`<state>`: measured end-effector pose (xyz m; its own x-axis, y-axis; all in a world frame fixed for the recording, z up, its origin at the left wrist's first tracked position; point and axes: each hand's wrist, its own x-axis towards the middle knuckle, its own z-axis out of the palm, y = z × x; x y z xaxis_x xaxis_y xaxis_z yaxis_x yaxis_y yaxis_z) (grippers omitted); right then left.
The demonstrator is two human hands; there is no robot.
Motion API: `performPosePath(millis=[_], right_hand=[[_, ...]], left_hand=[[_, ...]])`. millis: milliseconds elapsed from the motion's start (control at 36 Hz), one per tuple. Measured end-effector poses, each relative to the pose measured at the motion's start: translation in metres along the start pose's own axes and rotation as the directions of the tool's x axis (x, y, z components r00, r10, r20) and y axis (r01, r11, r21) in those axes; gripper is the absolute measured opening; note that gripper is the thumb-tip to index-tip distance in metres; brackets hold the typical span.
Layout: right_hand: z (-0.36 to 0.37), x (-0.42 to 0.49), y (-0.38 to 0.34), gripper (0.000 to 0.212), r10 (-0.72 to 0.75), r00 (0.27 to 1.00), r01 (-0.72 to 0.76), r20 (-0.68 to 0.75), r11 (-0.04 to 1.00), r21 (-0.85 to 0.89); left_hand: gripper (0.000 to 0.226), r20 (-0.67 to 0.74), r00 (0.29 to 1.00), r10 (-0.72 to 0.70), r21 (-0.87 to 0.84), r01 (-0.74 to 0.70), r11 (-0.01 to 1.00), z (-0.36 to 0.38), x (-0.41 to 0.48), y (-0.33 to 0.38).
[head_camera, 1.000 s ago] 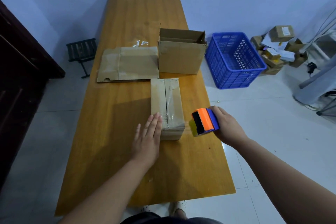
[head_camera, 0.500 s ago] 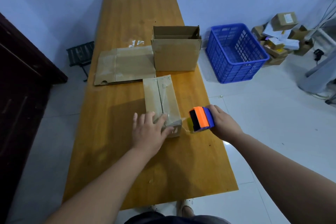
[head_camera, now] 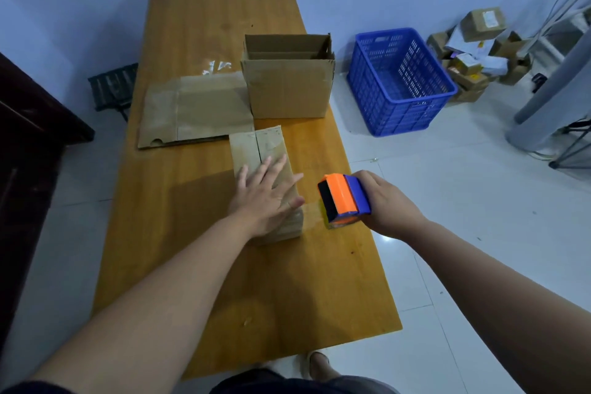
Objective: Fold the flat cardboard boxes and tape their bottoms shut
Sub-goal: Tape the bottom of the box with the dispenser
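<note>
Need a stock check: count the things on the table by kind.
Folded up: 2, the open box and the small box under the left hand
Flat box: 1
Tape dispenser, in the right hand: 1
Total: 4

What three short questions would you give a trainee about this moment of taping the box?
1. True or false: the left hand lies flat, fingers spread, on the small box.
2. The right hand grips: A a knife, B the tape dispenser, C a marker.
3. Fill in: the blue crate stands on the ____.
Key: 1 true; 2 B; 3 floor.
</note>
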<state>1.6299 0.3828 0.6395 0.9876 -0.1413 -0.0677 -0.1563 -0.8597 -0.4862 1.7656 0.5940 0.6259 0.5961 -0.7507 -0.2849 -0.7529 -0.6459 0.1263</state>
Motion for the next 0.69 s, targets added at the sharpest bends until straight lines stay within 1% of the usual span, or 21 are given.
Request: performPosePath(millis=[111, 139, 222, 306, 389, 472, 556, 611, 694], right_hand=[[-0.004, 0.006, -0.002, 0.062, -0.060, 0.998, 0.059, 0.026, 0.998, 0.031], [-0.003, 0.008, -0.002, 0.063, -0.062, 0.997, 0.061, 0.042, 0.998, 0.031], [0.005, 0.009, 0.003, 0.055, -0.054, 0.996, 0.053, 0.066, 0.999, 0.013], [0.017, 0.004, 0.014, 0.053, -0.012, 0.995, 0.014, 0.101, 1.000, -0.020], [0.029, 0.002, 0.020, 0.046, -0.012, 0.995, 0.020, 0.097, 0.996, -0.089], [0.031, 0.006, 0.024, 0.049, -0.023, 0.994, 0.043, 0.107, 0.981, -0.188], [0.025, 0.007, 0.034, 0.054, 0.045, 0.988, -0.013, 0.149, 0.978, -0.208], [0.023, 0.007, 0.039, 0.054, 0.048, 0.989, -0.012, 0.143, 0.970, -0.244], [0.022, 0.008, 0.039, 0.052, 0.031, 0.989, 0.024, 0.141, 0.927, -0.374]], left_hand=[[0.072, -0.003, 1.000, -0.008, 0.018, 0.008, 1.000, 0.002, 0.002, -0.001], [0.072, -0.007, 1.000, -0.007, 0.012, 0.008, 1.000, 0.002, 0.002, -0.001], [0.071, -0.024, 1.000, -0.006, 0.006, 0.006, 1.000, 0.002, 0.002, 0.000], [0.067, -0.026, 1.000, -0.015, 0.005, 0.015, 1.000, 0.001, 0.001, 0.001], [0.066, -0.026, 1.000, -0.017, -0.002, 0.017, 1.000, 0.001, 0.002, 0.002], [0.067, -0.014, 1.000, -0.023, -0.010, 0.023, 1.000, 0.000, 0.002, 0.001], [0.068, -0.010, 1.000, -0.025, -0.014, 0.025, 1.000, 0.000, 0.002, 0.001], [0.067, -0.015, 1.000, -0.023, -0.015, 0.023, 1.000, 0.000, 0.002, 0.001], [0.066, -0.013, 1.000, -0.019, -0.022, 0.019, 1.000, 0.000, 0.002, 0.001]])
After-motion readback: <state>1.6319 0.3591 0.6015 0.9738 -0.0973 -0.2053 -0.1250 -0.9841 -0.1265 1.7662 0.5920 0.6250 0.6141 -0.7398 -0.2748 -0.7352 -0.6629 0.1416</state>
